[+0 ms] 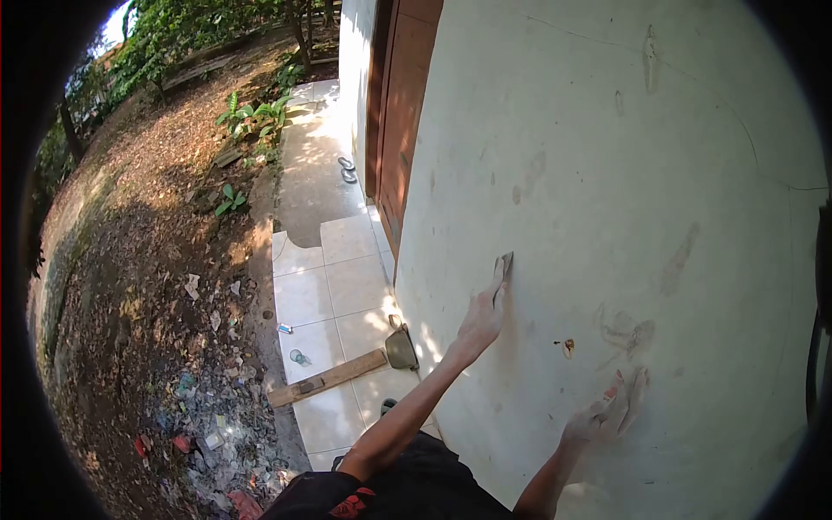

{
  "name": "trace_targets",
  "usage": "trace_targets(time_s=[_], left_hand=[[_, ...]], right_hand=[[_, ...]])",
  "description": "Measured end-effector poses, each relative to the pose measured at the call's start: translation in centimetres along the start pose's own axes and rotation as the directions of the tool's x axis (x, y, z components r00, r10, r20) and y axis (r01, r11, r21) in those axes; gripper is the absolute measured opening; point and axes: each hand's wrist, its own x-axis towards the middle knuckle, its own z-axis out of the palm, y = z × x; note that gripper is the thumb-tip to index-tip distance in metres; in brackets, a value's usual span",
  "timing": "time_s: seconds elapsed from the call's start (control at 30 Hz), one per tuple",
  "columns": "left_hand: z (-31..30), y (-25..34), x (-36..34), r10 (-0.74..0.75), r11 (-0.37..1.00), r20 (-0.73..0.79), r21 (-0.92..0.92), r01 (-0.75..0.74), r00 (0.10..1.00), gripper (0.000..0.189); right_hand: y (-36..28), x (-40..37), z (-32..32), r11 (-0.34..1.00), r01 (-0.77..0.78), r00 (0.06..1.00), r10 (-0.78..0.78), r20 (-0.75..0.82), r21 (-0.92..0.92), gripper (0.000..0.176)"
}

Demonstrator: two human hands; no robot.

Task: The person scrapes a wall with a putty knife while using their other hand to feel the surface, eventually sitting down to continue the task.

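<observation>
A pale green wall (555, 217) with smudges and fine cracks fills the right side. My left hand (482, 319), coated in pale dust, reaches up against it with the fingers pressed together. A small greyish edge shows at those fingertips, too small to make out. Lower and to the right, my right hand (594, 423) is at the wall too, also dusty. Its fingers close on a small piece with red marks, which looks like folded sandpaper (614, 384). Between the hands, a small brownish fitting (568, 345) sticks out of a hole in the wall.
A wooden plank (329, 378) lies across the tiled walkway (351, 286), beside a dark green container (400, 348) and a small glass (297, 356). A blue-and-white packet (284, 328) lies nearby. Sandals (347, 170) stand by the brown door (403, 113). Littered soil (173, 303) borders the tiles.
</observation>
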Motion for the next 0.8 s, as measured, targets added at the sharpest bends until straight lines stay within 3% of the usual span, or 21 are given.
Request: trace_targets(time_s=[0.13, 0.17, 0.23, 0.3, 0.33, 0.37, 0.4, 0.5, 0.53, 0.63, 0.8], left_hand=[[-1.0, 2.4, 0.9, -0.033, 0.994, 0.005, -0.100, 0.033, 0.999, 0.052], [-1.9, 2.6, 2.8, -0.031, 0.994, -0.004, -0.108, 0.030, 1.000, 0.052], [-3.2, 2.0, 6.5, -0.032, 0.993, -0.004, -0.116, 0.031, 0.999, 0.052], [-4.1, 0.7, 9.7, 0.245, 0.968, -0.154, -0.024, -0.251, 0.957, 0.052], [-4.9, 1.7, 9.6, 0.249, 0.967, -0.150, -0.026, -0.255, 0.957, 0.052], [-5.5, 2.9, 8.8, 0.057, 0.997, -0.017, -0.057, -0.058, 0.998, 0.052], [-5.8, 3.6, 8.0, -0.138, 0.988, 0.119, -0.060, 0.146, 0.983, 0.052], [-3.6, 2.3, 4.8, -0.105, 0.993, 0.103, -0.042, 0.110, 0.989, 0.050], [-3.3, 2.0, 4.8, 0.004, 0.998, 0.020, -0.070, -0.003, 1.000, 0.050], [-5.1, 2.5, 8.1, 0.003, 0.997, 0.012, -0.078, -0.002, 1.000, 0.050], [-8.3, 3.3, 11.5, -0.167, 0.986, 0.151, 0.047, 0.162, 0.974, 0.053]], right_hand=[[1.6, -0.7, 1.4, 0.984, 0.158, 0.975, -0.169, -0.145, -0.086, 0.032], [1.6, -0.7, 1.6, 0.984, 0.154, 0.976, -0.166, -0.139, -0.093, 0.032], [1.0, -0.2, 1.5, 0.939, 0.200, 0.976, -0.218, -0.032, -0.280, 0.032], [0.7, -0.5, 1.6, 0.935, 0.150, 0.987, -0.158, -0.001, -0.323, 0.030], [0.5, -0.5, 1.9, 0.927, 0.104, 0.994, -0.102, 0.024, -0.360, 0.028], [0.1, -0.1, 2.3, 0.926, 0.102, 0.995, -0.102, 0.019, -0.363, 0.028], [-0.3, 0.4, 2.6, 0.895, 0.138, 0.990, -0.112, 0.086, -0.425, 0.028], [-1.4, 1.5, 4.6, 0.838, 0.191, 0.978, -0.116, 0.174, -0.511, 0.026], [-1.8, 1.9, 5.1, 0.819, 0.211, 0.972, -0.121, 0.200, -0.533, 0.026], [-3.6, 3.4, 6.6, 0.827, 0.212, 0.950, -0.050, 0.309, -0.521, 0.032], [-6.4, 3.7, 8.8, 0.870, 0.130, 0.878, 0.121, 0.463, -0.475, 0.046]])
